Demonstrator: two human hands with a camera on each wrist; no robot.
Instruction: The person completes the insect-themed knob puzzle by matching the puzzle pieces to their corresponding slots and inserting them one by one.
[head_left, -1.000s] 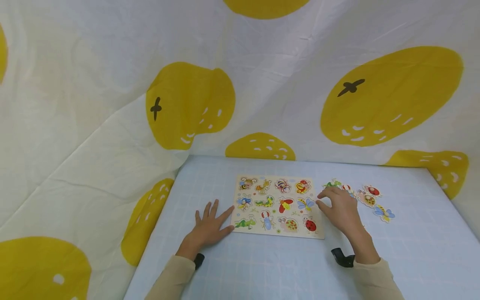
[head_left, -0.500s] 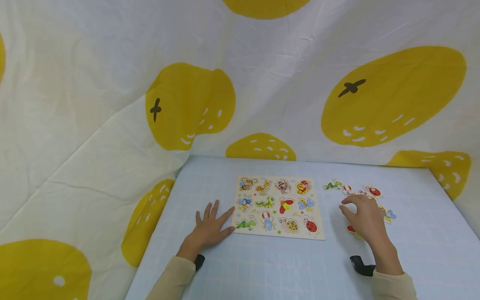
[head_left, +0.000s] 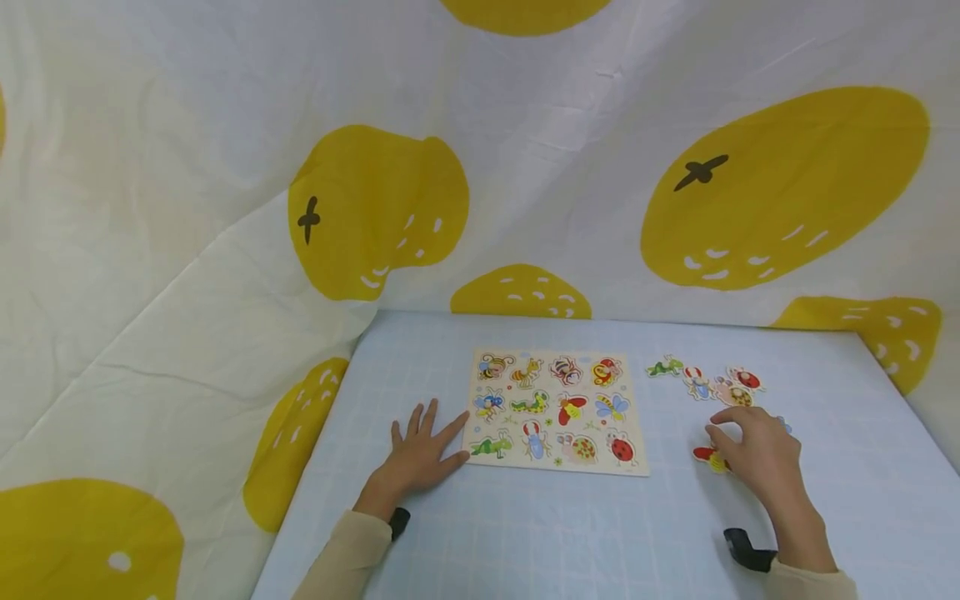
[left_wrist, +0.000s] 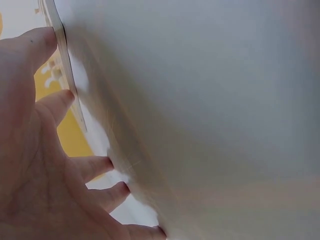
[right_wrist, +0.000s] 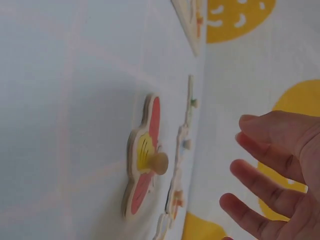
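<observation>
My left hand (head_left: pixel 415 457) lies flat with spread fingers, its thumb and index fingertip at the left edge of a wooden insect puzzle board (head_left: pixel 459 454). The left wrist view shows those two fingertips against the board's edge (left_wrist: pixel 68 67). On the right, my right hand (head_left: pixel 759 454) hovers holding nothing, thumb and index tip close together. Just below it lies a red-winged yellow insect puzzle piece (head_left: pixel 708 457), partly hidden by the hand. The right wrist view shows this piece (right_wrist: pixel 144 150) with its round wooden knob (right_wrist: pixel 159 163), apart from the loosely bent fingers (right_wrist: pixel 260 192).
Beyond my right hand lie several loose knobbed pieces: a green grasshopper (head_left: pixel 664 366), a blue beetle (head_left: pixel 698 385), a snail (head_left: pixel 733 392) and a ladybug (head_left: pixel 747 379). A blue-winged piece (head_left: pixel 784 424) is mostly covered by the hand. A fruit-print cloth (head_left: pixel 555 217) hangs behind the table.
My right hand has moved from the board's right edge rightward and nearer to me, over the red-winged piece. The grasshopper and beetle pieces have come into full view. My left hand stays put.
</observation>
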